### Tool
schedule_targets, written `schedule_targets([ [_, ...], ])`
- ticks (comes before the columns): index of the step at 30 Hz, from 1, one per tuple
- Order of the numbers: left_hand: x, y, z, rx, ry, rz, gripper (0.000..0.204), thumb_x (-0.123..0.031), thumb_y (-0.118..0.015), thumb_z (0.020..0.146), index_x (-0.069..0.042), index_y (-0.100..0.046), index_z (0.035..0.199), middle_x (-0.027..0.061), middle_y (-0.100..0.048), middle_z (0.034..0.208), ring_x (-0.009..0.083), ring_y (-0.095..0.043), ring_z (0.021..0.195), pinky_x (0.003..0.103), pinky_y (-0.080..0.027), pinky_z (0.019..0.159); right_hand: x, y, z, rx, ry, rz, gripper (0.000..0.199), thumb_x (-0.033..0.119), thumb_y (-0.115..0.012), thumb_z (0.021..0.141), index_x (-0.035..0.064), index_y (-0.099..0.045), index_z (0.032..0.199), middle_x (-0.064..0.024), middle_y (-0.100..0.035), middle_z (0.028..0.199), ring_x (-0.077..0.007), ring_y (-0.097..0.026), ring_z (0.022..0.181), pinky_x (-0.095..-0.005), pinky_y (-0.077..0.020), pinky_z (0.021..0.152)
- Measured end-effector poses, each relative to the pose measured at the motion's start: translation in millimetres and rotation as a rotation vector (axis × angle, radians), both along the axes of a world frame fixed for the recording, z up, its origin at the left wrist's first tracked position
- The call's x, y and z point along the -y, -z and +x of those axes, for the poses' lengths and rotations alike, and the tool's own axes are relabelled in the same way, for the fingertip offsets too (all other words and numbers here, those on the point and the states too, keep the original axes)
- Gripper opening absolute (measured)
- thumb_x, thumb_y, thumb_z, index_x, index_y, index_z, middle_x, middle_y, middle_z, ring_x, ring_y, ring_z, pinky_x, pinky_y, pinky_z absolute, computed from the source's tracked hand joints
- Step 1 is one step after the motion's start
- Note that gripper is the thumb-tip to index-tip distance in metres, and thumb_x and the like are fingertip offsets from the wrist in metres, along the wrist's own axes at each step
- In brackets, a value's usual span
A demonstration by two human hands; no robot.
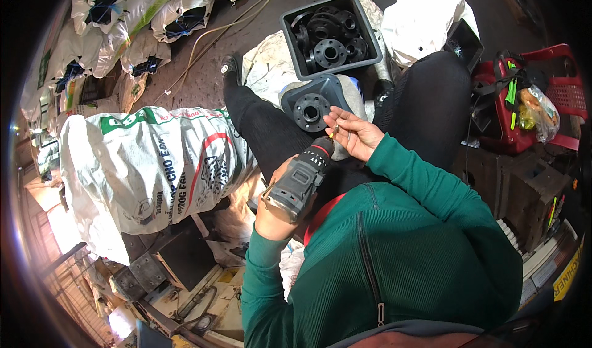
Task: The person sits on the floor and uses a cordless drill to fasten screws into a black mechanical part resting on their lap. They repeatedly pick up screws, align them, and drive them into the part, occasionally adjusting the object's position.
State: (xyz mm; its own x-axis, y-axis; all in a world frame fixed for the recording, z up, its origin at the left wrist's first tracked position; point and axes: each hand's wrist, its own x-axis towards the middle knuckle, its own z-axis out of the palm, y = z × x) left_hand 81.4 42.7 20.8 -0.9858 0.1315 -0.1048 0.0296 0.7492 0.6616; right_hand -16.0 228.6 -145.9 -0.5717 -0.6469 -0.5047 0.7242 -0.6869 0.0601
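With the drill (297, 186) in my left hand (269, 218) at the centre of the frame and my right hand (354, 133) just beside its tip, I have little room there. The flange (310, 112) sits right above, then the bin (344, 69) at top centre. My left leg (265, 117) and right leg (428, 101) wall off both sides. A strip of floor (208, 84) at upper left leaves me passage, crossed by a cord (195, 47); the white sack (148, 175) fills mid-left.
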Motion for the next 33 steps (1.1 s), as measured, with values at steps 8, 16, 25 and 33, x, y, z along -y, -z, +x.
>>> schedule_targets([
  [8, 1.6, 1.2, -4.7, 0.096, 0.005, 0.002, 0.057, -0.008, -0.075, 0.071, -0.002, -0.055, 0.123, 0.0158, -0.059, 0.122, 0.0314, -0.060, 0.110, 0.038, -0.048, 0.094, 7.1, -1.6, 3.5, 0.118, 0.012, 0.073, 0.029, -0.003, -0.048, 0.095, 0.0024, -0.053, 0.123, -0.0093, -0.060, 0.115, -0.0229, -0.061, 0.112, -0.0350, -0.0556, 0.093],
  [16, -6.0, -13.3, -14.8, 0.217, -0.022, 0.021, 0.048, -0.001, -0.070, 0.073, -0.002, -0.057, 0.119, 0.0151, -0.059, 0.125, 0.0298, -0.063, 0.104, 0.036, -0.050, 0.091, 16.3, -4.5, 2.1, 0.141, -0.034, 0.226, 0.030, 0.000, -0.053, 0.094, 0.0038, -0.052, 0.123, -0.0097, -0.061, 0.115, -0.0197, -0.063, 0.107, -0.0342, -0.0564, 0.089],
  [25, -5.8, -0.2, -31.1, 0.287, -0.116, 0.041, 0.048, -0.004, -0.070, 0.075, -0.001, -0.056, 0.122, 0.0164, -0.061, 0.120, 0.0297, -0.063, 0.104, 0.037, -0.049, 0.090, 2.5, 30.9, 7.3, 0.060, -0.186, 0.660, 0.030, 0.018, -0.056, 0.095, 0.0054, -0.055, 0.123, -0.0031, -0.062, 0.106, -0.0119, -0.064, 0.077, -0.0238, -0.0541, 0.067],
  [33, 5.9, 19.3, -54.6, 0.201, 0.080, -0.136, 0.057, -0.007, -0.069, 0.075, -0.007, -0.052, 0.129, 0.0116, -0.062, 0.120, 0.0276, -0.066, 0.100, 0.034, -0.052, 0.085, 25.6, 71.6, 6.5, -0.384, -0.398, 0.762, 0.028, 0.023, -0.074, 0.083, 0.0023, -0.064, 0.098, 0.0026, -0.061, 0.078, -0.0032, -0.048, 0.063, -0.0204, -0.0397, 0.056],
])
